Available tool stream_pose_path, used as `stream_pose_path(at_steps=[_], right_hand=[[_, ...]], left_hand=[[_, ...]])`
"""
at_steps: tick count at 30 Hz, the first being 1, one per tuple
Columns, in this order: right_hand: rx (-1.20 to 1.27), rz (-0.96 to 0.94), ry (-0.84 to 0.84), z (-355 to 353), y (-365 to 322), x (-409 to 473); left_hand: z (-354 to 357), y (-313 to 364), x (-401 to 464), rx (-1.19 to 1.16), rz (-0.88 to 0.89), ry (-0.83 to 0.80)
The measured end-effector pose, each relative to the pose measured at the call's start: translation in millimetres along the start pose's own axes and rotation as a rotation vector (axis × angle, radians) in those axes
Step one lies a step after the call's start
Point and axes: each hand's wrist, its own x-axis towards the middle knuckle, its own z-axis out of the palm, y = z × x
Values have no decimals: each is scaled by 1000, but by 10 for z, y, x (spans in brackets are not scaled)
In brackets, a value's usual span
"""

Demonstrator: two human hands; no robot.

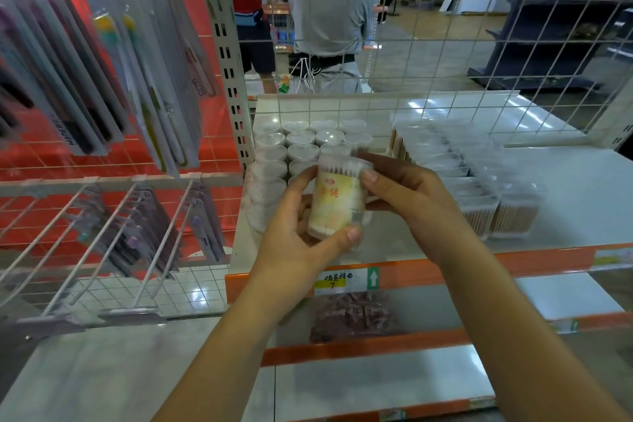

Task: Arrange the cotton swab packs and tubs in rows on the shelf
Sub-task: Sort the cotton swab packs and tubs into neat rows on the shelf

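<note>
Tub (337,197) held above the shelf (565,181) front, both hands curled round it: left hand (294,233) cradling the base, right hand (407,188) pinching the lid end, likely turning the label outward before slotting. Rows of tubs (298,144) just behind the held tub; flat packs (479,178) to its right. Label yellow, script unreadable. Price tag (346,281) below: handwritten characters, green arrow.

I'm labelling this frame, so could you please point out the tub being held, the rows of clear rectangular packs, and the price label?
held tub (337,199): head view, on its yellow label.
rectangular packs (479,205): head view, on a front pack's side.
price label (337,281): head view, on the handwritten part.
</note>
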Motion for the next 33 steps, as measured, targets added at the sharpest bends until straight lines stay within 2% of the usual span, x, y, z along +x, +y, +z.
stream_pose_path(at_steps=[3,6,11,20,25,28,33], right_hand=[[-206,-29,24,14,-92,-2],[-304,-23,21,16,-176,9],[-317,-39,34,20,-197,33],[-415,-138,-73,271,67,-8],[-607,-268,-118,409,263,20],[-758,-275,-82,443,392,64],[-978,-285,-9,478,537,113]], left_hand=[[25,6,-18,94,47,31],[24,-7,-25,163,62,15],[-109,-31,-5,407,77,2],[-661,-126,23,850,115,-43],[-786,-236,41,1078,120,12],[-816,-353,67,1139,98,-19],[-797,-499,84,1206,183,-4]])
